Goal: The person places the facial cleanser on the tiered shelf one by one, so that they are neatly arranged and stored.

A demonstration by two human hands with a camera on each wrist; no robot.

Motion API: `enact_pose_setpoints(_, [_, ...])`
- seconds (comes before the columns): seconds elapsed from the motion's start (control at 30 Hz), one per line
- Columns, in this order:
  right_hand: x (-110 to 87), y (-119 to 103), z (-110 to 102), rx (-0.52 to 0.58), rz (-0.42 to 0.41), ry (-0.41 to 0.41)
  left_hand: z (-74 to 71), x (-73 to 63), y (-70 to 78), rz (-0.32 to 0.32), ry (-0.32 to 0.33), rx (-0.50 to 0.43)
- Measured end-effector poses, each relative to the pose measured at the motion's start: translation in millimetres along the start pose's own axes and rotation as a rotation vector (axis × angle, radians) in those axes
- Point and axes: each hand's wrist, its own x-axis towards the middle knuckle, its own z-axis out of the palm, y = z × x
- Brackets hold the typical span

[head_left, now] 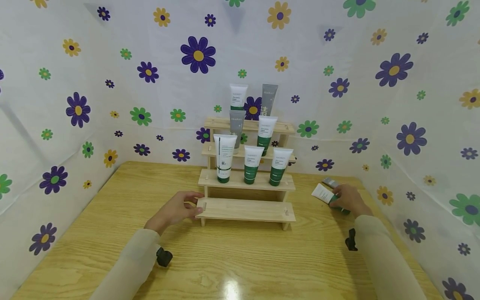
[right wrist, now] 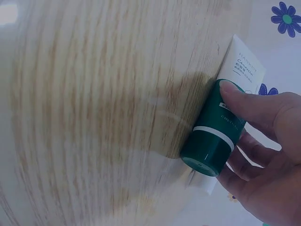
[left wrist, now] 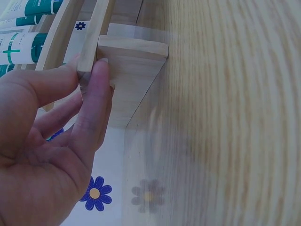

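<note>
My left hand (head_left: pixel 181 207) pinches the left end of the lowest board of a stepped wooden display rack (head_left: pixel 245 209), thumb on top and fingers beneath, as the left wrist view shows. Over on the right, my right hand (head_left: pixel 348 198) grips a white-and-green squeeze tube (right wrist: pixel 221 120) lying at the table's right side, its thumb across the green part. Just behind that tube lies a grey tube (head_left: pixel 331 182). On the rack's third step from the top stand a tall white tube (head_left: pixel 224 158) and two white-and-green tubes, one in the middle (head_left: pixel 253 164) and one at right (head_left: pixel 280 166).
Higher up the rack stand a grey tube (head_left: pixel 236 129) and a white-and-green tube (head_left: pixel 265 133), then a white tube (head_left: pixel 238 96) and another grey tube (head_left: pixel 268 100) on top. Flower-printed cloth (head_left: pixel 168 96) encloses the wooden table (head_left: pixel 232 254) at back and sides.
</note>
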Motion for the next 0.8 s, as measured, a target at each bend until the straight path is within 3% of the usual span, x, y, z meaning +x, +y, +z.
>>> enact_pose_setpoints(0.47, [-2.7, -0.1, -4.3, 0.063, -0.005, -0.003, -0.2, 0.8, 0.3, -0.009, -0.001, 0.01])
enact_pose_setpoints(0.8, [-8.5, -19.2, -18.1, 0.332, 0.043, 0.038, -0.8, 0.5, 1.3, -0.009, -0.003, 0.013])
